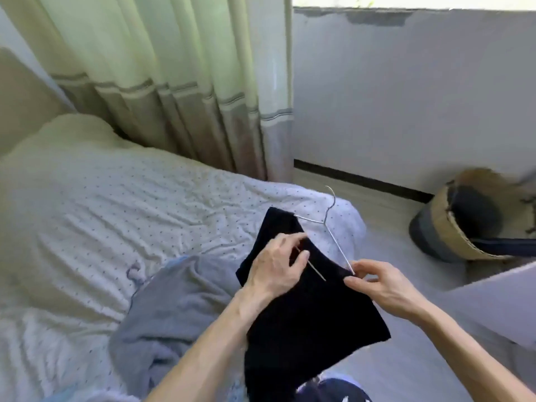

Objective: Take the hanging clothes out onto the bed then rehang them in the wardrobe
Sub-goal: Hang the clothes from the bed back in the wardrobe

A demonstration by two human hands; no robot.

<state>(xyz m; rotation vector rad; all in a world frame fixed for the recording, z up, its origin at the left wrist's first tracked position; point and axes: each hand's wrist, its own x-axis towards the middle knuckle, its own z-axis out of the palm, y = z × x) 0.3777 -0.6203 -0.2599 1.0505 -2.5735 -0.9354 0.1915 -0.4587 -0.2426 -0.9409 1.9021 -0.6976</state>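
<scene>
Dark garment [313, 320] up over the bed's [145, 213] foot corner. Left hand [278, 265] pinches cloth against the wire hanger [330, 227], right hand [380, 285] pinches the hanger's end, likely steadying it to thread the garment for rehanging.

Bedroom in a home. Bed [174, 198] w/ rumpled white dotted sheet fills the left side, pillow [72, 134] at its head, beige headboard [23, 97] behind. Long pale-green curtain [145, 68] w/ grey band hangs beside the bed. Bright window [406, 0] sits above a plain white wall [406, 97] at right. Woven basket [441, 221] lies tipped on the pale floor [377, 204] near the wall. Clothes too: grey garment [174, 300] heaped on the bed, dark garment [313, 314] & thin wire hanger [337, 245] at the bed's edge.
</scene>
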